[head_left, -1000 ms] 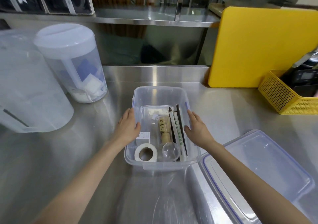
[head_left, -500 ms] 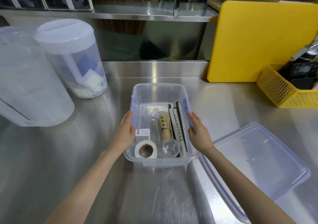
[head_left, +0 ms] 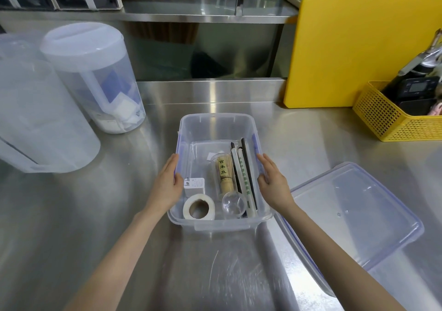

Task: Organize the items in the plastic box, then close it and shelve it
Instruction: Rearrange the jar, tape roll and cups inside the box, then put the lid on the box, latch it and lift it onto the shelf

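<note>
A clear plastic box [head_left: 216, 125] stands open on the steel counter in front of me. Inside lie a white tape roll [head_left: 198, 207], a white charger block [head_left: 194, 184], a bamboo whisk in a clear tube [head_left: 224, 172] and several long wrapped sticks [head_left: 244, 174] along the right wall. My left hand [head_left: 166, 186] rests flat against the box's left rim. My right hand [head_left: 273, 182] rests against its right rim. The box's clear lid [head_left: 354, 217] with blue clips lies flat on the counter to the right.
Two large translucent lidded jugs [head_left: 95, 76] stand at the left. A yellow cutting board [head_left: 358, 47] leans at the back right, beside a yellow mesh basket [head_left: 392, 122] holding dark tools. A steel shelf [head_left: 191, 16] runs along the back.
Both hands have slid slightly nearer along the box's sides. The view has tilted a little, and the box stays in place.
</note>
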`<state>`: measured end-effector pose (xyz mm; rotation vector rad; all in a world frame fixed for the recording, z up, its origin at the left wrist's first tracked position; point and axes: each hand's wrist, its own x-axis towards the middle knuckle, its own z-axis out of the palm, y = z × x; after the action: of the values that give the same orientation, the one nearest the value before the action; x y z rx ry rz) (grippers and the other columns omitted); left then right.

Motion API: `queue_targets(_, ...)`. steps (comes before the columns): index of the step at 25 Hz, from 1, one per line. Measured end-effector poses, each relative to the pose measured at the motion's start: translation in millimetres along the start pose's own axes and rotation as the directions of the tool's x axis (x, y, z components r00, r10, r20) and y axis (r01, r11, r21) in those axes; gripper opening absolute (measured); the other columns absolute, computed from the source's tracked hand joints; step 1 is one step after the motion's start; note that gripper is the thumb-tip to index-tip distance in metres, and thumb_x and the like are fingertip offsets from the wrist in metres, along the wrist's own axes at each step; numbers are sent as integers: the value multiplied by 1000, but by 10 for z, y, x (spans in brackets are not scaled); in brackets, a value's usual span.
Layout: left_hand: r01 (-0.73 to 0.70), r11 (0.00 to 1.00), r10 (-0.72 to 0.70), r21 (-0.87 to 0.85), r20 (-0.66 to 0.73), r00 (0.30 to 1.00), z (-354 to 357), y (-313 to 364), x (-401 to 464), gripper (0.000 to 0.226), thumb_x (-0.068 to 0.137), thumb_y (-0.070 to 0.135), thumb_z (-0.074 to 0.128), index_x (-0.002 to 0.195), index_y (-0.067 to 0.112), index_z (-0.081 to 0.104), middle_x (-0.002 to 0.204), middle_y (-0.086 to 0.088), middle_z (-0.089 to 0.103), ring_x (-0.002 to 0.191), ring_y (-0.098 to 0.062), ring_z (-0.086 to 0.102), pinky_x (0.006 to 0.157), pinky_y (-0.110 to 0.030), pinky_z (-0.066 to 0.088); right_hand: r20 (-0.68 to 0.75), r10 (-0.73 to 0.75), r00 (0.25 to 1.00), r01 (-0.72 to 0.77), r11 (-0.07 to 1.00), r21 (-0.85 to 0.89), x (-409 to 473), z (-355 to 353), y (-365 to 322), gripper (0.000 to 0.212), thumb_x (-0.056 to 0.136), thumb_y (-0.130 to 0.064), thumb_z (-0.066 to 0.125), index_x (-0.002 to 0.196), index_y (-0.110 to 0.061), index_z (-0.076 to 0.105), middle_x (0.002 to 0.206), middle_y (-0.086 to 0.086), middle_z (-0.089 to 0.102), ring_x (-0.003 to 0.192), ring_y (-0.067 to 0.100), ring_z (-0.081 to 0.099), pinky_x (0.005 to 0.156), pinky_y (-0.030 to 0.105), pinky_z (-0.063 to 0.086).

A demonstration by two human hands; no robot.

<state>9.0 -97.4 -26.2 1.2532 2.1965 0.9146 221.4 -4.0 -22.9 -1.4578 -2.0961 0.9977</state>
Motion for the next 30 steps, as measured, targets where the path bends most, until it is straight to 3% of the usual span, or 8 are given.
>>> queue_targets(7,61,981,-48,186,-77,996,48,184,54,52,92,9,39,142,8,28,156,-15,16,142,-31,19,114,-43,22,6,66,998,-66,992,103,-163,-256,119,47,98,-21,38,144,-18,30,148,3,41,134,20,42,107,28,33)
queue_targets(13,-108,977,120,182,-57,991,294,800,74,48,93,10,40,141,8,32,155,-12,21,144,-27,16,117,-40,15,-63,200,978,-196,978,68,-426,-560,613,50,97,-20,41,145,-12,29,150,5,38,136,23,40,110,31,32)
queue_targets(18,-296,950,287,98,91,953,695,1375,-4,45,94,8,38,139,7,35,151,-10,29,139,-25,28,113,-31,21,-134,335,933,-327,942,73,-730,-785,988,51,96,-18,42,144,-9,29,150,9,36,136,26,39,110,33,31)
queue_targets(21,-375,923,350,87,217,911,997,1612,-73,44,94,8,38,138,5,36,147,-11,37,127,-27,44,102,-21,24,-203,430,880,-420,903,94,-901,-915,1174,51,95,-18,43,143,-8,31,147,17,38,131,31,43,109,35,32)
queue_targets(23,-410,908,362,91,325,874,1239,1733,-129,45,94,10,39,139,4,35,147,-13,37,124,-30,46,101,-23,24,-245,496,833,-484,868,110,-1020,-974,1305,51,94,-19,44,142,-8,32,145,21,37,128,35,44,109,38,31)
queue_targets(26,-464,871,330,161,507,796,1635,1828,-212,48,94,11,40,140,-1,30,150,-17,31,137,-29,33,107,-25,19,-312,575,756,-559,816,148,-1176,-1018,1428,50,93,-17,44,142,-7,33,146,23,32,133,38,33,111,40,27)
queue_targets(30,-443,829,156,340,621,768,2038,1742,-290,51,92,21,41,136,-2,29,146,-21,32,133,-37,33,110,-41,31,-297,681,669,-615,732,293,-1278,-1000,1500,56,92,-14,44,143,-5,25,144,27,26,136,38,22,109,41,26)
